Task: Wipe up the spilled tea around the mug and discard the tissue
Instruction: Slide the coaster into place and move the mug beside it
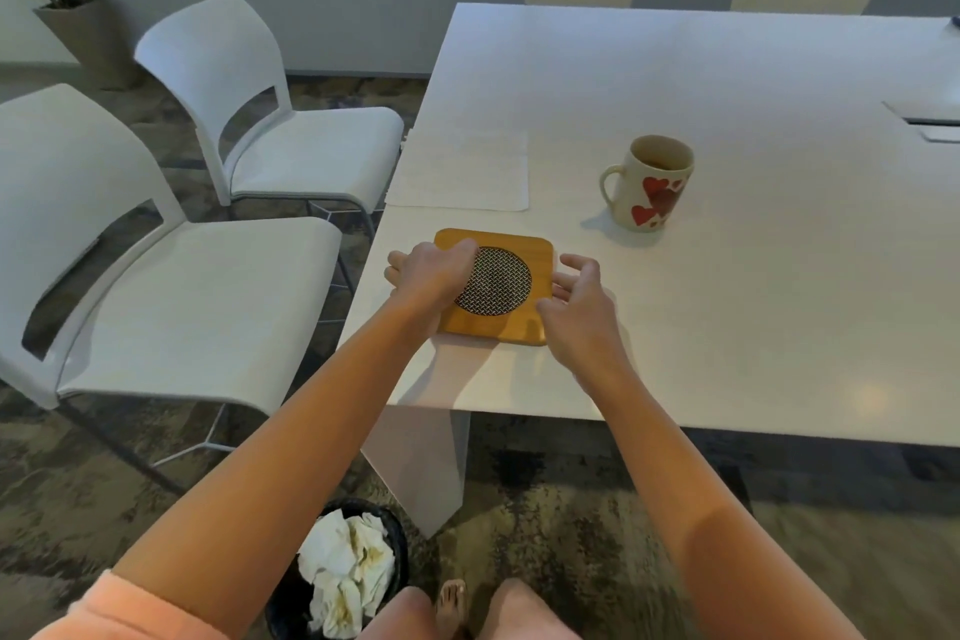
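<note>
Your left hand [434, 270] grips the left edge of the bamboo trivet [493, 287] near the table's [727, 327] front-left corner; your right hand [576, 299] cups its right edge, fingers loosely open. The heart mug [649, 185] stands well apart toward mid-table, and stained tissues [345, 572] fill the bin [397, 530] below. Wiping looks finished; next, probably reunite trivet and mug.

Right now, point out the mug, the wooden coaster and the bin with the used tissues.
mug [655, 195]: head view, on its heart-printed side.
wooden coaster [519, 244]: head view, on its far wooden border.
bin [397, 533]: head view, on its dark rim.
</note>
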Demonstrator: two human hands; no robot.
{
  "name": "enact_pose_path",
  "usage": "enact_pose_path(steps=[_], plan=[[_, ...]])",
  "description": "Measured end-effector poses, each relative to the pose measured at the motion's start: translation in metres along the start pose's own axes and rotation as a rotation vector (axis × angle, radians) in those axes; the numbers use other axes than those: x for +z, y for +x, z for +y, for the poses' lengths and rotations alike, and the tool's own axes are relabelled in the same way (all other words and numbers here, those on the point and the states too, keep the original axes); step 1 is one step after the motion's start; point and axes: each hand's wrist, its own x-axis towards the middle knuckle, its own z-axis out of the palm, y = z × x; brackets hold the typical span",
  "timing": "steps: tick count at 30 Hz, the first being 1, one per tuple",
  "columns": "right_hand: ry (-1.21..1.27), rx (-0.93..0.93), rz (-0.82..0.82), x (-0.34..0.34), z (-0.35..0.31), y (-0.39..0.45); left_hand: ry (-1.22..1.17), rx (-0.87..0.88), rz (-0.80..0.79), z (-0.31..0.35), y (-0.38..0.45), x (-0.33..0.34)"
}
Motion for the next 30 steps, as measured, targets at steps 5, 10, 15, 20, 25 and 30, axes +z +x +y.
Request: enact_pose_path(steps=[5, 10, 15, 20, 25, 30], plan=[[0.036, 0.01, 0.084, -0.031, 0.005, -0.002, -0.095, -0.027, -0.085, 0.015, -0.011, 0.018], [0.022, 0.04, 0.149, -0.06, 0.016, -0.001, -0.16, -0.054, -0.164, 0.026, -0.022, 0.039], [0.026, 0.065, 0.197, -0.086, 0.029, 0.0, -0.2, -0.06, -0.225, 0.033, -0.031, 0.061], [0.017, 0.094, 0.212, -0.103, 0.04, 0.003, -0.248, -0.083, -0.272, 0.037, -0.037, 0.075], [0.011, 0.11, 0.222, -0.113, 0.048, 0.005, -0.257, -0.1, -0.307, 0.038, -0.041, 0.083], [0.003, 0.118, 0.221, -0.117, 0.052, 0.007, -0.27, -0.113, -0.351, 0.037, -0.043, 0.086]])
